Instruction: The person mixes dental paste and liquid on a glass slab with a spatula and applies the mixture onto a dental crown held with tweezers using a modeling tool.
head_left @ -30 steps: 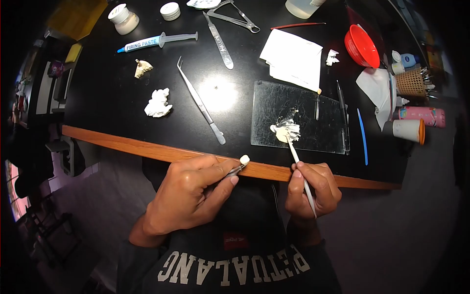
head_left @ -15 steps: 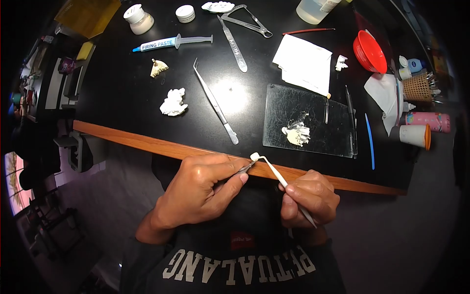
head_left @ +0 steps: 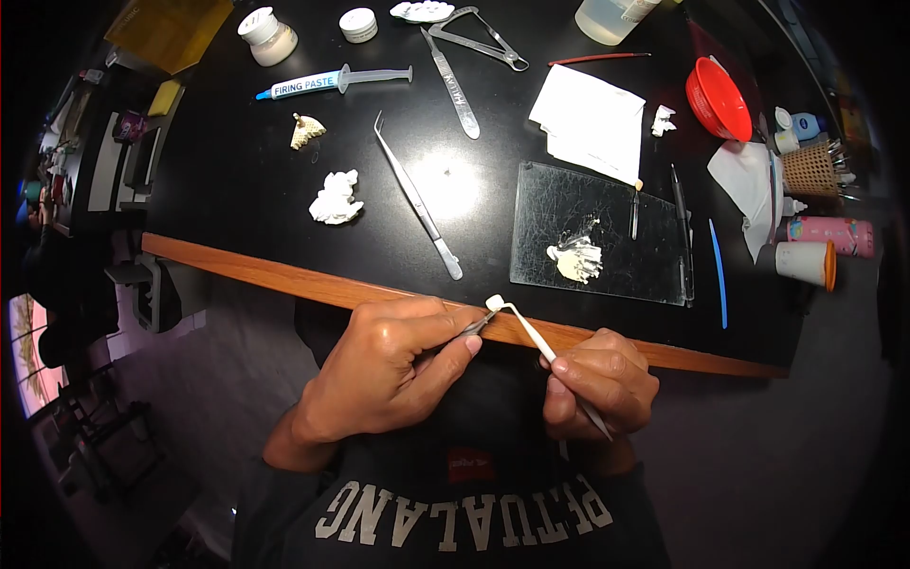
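Observation:
Close to the table's front edge, my left hand (head_left: 403, 365) is closed round slim metal tweezers (head_left: 479, 325), mostly hidden by the fingers. At their tip sits a small white tooth crown (head_left: 494, 302). My right hand (head_left: 607, 384) grips a white dental instrument (head_left: 536, 339) like a pen. Its thin bent end touches or nearly touches the crown's right side; I cannot tell which. Beyond the hands, a scratched glass slab (head_left: 626, 270) carries a smear of cream-coloured paste (head_left: 576, 258). Long curved tweezers (head_left: 417, 199) lie on the black table to the left of the slab.
Crumpled white tissue (head_left: 336, 197), a firing paste syringe (head_left: 332, 82), a metal spatula (head_left: 450, 90) and a caliper (head_left: 483, 38) lie farther back. Folded paper (head_left: 590, 119), a red bowl (head_left: 718, 98), a blue stick (head_left: 718, 275) and a white cup (head_left: 801, 263) are rightward.
Both hands keep almost the same pose, with the crown and the bent instrument end together. Only a very slight shift of the view shows.

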### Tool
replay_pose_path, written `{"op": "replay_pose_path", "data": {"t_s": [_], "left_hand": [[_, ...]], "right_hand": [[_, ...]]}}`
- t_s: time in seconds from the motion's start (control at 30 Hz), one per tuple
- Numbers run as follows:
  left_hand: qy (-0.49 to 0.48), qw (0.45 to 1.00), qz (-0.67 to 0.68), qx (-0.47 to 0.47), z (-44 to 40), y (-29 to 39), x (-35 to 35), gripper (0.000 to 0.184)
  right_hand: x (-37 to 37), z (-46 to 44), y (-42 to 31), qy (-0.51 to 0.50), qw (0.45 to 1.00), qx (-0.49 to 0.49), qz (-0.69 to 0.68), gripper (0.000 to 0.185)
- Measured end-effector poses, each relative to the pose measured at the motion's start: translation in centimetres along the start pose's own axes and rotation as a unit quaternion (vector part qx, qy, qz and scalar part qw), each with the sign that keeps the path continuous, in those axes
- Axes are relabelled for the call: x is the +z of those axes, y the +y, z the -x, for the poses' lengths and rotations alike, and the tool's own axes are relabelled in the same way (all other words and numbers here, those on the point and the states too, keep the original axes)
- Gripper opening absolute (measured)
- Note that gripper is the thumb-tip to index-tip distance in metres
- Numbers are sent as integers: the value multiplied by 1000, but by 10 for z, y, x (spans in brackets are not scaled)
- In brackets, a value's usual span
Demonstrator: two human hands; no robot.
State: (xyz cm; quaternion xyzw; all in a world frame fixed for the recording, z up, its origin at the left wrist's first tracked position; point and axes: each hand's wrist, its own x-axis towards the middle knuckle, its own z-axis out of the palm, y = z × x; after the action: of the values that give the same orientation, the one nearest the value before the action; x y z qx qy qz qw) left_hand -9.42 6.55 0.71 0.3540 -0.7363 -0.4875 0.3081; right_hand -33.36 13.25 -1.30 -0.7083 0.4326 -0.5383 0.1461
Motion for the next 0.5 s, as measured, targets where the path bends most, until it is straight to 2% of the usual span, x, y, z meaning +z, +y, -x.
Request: {"op": "replay_pose_path", "data": {"t_s": [0.5], "left_hand": [[-4,1000,-3,-5,-1,2,-1,25]], "right_hand": [[-2,1,-2,-9,1000,3,11,21]]}}
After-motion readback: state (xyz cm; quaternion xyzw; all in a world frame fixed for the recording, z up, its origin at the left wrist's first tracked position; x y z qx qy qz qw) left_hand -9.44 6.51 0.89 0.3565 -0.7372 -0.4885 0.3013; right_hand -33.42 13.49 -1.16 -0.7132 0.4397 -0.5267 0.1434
